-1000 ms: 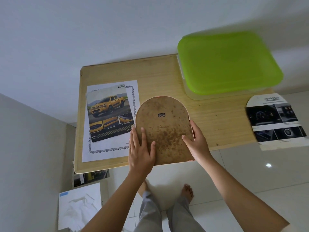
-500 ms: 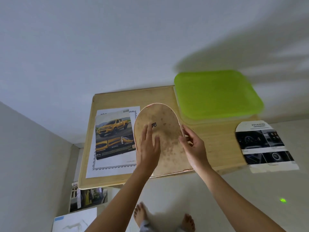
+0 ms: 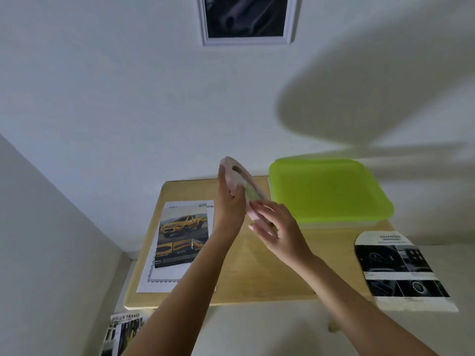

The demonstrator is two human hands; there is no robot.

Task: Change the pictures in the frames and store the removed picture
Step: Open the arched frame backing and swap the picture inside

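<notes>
Left grip (image 3: 230, 204) and right grip (image 3: 280, 232) hold frame (image 3: 232, 179) aslant, arch up-left.

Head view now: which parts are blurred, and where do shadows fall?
Head view: the arched frame, held by left hand and right hand, is smeared by motion; the yellow truck print is readable; a broad soft shadow covers the wall above the green lid; overall light is dim.

Single head-worn wide-angle camera, standing over the near edge of the low wooden table (image 3: 257, 278) and looking forward and down. It is facing the white wall (image 3: 102, 98) beyond the far edge, catching a framed picture (image 3: 246, 19) at top. Left hand (image 3: 228, 209), right hand (image 3: 282, 232) and pink picture frame (image 3: 237, 179) are sitting nearest the lens.
</notes>
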